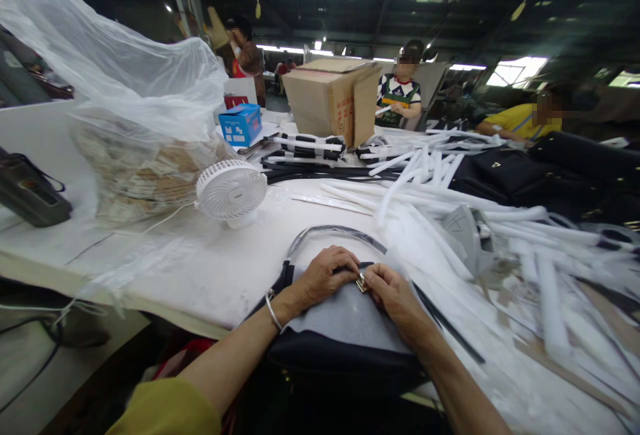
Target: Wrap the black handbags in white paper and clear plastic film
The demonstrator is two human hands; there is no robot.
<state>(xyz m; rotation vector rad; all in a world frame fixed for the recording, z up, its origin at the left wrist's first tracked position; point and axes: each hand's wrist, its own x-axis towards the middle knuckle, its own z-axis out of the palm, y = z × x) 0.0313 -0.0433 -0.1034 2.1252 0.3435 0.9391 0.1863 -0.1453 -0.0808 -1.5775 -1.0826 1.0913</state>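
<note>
A black bag (345, 355) sits in front of me at the table edge, with a grey sheet (340, 325) over its upper side. Its curved handle (341, 229), which looks wrapped in clear film, arches away from me. Between my fingertips is a small gold-coloured metal clasp (361, 282) at the bag's top edge. My left hand (326, 276) pinches at the clasp's left side, fingers bent over the bag. From the right, my right hand (393, 288) grips the clasp between thumb and forefinger. The fingers partly hide the clasp.
A white fan (231, 189) stands at left, near a clear plastic bag (145, 175) of small packets. White foam tubes (440, 168) and black bags (505, 175) crowd the right. A cardboard box (325, 101) and blue box (241, 125) stand farther back. Other people are beyond the table.
</note>
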